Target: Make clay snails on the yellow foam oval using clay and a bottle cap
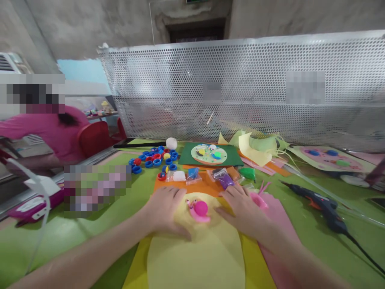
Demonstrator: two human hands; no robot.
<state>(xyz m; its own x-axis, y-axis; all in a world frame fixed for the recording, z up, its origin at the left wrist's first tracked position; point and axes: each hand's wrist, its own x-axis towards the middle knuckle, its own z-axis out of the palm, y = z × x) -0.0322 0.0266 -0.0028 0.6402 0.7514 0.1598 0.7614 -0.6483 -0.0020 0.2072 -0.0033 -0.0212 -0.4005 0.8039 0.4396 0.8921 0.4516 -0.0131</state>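
A pale yellow rounded sheet (195, 257) lies before me on a darker yellow sheet (255, 265). A pink snail figure (201, 209), with a round shell and small eyes, sits on the pale sheet's upper part between my hands. My left hand (167, 208) rests on that sheet's left edge, fingers stretched out and thumb apart. On the opposite edge lies my right hand (242, 206), its fingers spread and slightly blurred. Neither hand holds anything. Just beyond them, small bags of white (179, 176), blue (193, 174) and purple (226, 181) clay lie by an orange sheet (161, 188).
Several blue and red rings (157, 162) lie at the back left. A decorated oval on a green board (186, 154) stands behind the bags. A dark glue gun (327, 206) with its cord is at right. A person in pink (72, 132) sits at left.
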